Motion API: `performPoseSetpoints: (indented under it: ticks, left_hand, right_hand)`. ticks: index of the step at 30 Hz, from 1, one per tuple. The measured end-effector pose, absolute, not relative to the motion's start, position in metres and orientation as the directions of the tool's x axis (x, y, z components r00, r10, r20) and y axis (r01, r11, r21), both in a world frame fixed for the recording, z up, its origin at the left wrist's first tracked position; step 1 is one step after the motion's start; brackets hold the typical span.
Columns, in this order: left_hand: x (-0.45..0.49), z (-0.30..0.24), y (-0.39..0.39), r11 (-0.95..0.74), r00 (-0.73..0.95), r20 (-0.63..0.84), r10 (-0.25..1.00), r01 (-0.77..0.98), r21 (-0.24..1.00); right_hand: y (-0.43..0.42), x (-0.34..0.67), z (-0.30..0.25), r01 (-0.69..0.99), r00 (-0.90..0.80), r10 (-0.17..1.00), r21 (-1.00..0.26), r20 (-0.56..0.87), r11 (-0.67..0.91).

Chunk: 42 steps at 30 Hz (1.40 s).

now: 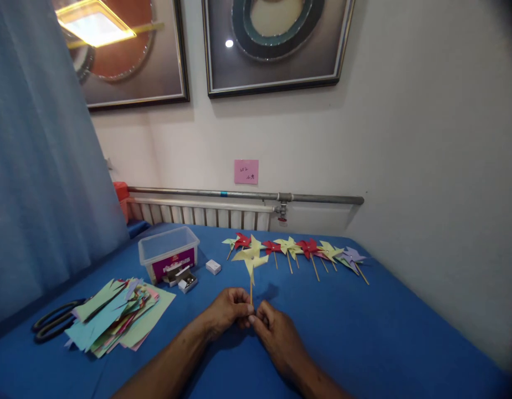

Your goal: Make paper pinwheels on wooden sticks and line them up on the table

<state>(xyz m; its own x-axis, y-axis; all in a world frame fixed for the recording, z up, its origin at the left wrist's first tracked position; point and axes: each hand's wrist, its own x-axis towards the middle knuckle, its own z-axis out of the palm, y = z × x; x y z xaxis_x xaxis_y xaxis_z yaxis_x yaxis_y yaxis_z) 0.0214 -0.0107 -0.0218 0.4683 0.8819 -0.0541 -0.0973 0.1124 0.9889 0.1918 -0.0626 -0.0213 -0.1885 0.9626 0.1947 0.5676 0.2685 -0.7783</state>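
My left hand (228,310) and my right hand (272,330) meet at the middle of the blue table (364,332), both pinched round the thin wooden stick of a pale yellow paper pinwheel (251,258). The pinwheel stands upright above my fingers. Behind it, a row of several finished red, yellow and lilac pinwheels (306,250) lies along the far edge of the table.
A stack of cut coloured paper (114,318) lies at the left, with black scissors (52,321) beside it. A clear plastic tub (168,252), a small open box of pins (185,281) and a small white box (213,266) sit behind. A radiator and wall lie beyond.
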Motion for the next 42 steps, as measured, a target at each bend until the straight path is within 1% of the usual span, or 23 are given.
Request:
performPoseSetpoints:
  ticks: [8,14,22,27,31,42]
  left_hand:
    - [0.021,-0.020,-0.012,0.112,0.492,-0.031,0.870,-0.136,0.984]
    - [0.022,-0.025,-0.009,0.118,0.483,-0.055,0.874,-0.101,0.988]
    - [0.021,-0.023,-0.009,0.117,0.486,-0.061,0.872,-0.086,0.989]
    - [0.022,-0.020,-0.010,0.099,0.479,-0.033,0.877,-0.112,0.989]
    - [0.023,-0.017,-0.010,0.103,0.477,-0.030,0.879,-0.129,0.986]
    - [0.024,-0.015,-0.012,0.073,0.434,-0.015,0.901,-0.118,0.990]
  right_hand:
    - [-0.063,0.191,-0.021,0.583,-0.190,0.960,-0.763,0.206,0.279]
    - [-0.062,0.191,-0.022,0.580,-0.177,0.967,-0.775,0.183,0.252]
    - [-0.063,0.191,-0.019,0.579,-0.203,0.960,-0.767,0.193,0.277]
    - [-0.064,0.191,-0.017,0.610,-0.247,0.948,-0.727,0.203,0.315]
    - [-0.064,0.192,-0.018,0.635,-0.256,0.947,-0.706,0.193,0.315]
    - [-0.065,0.191,-0.014,0.626,-0.254,0.953,-0.722,0.168,0.294]
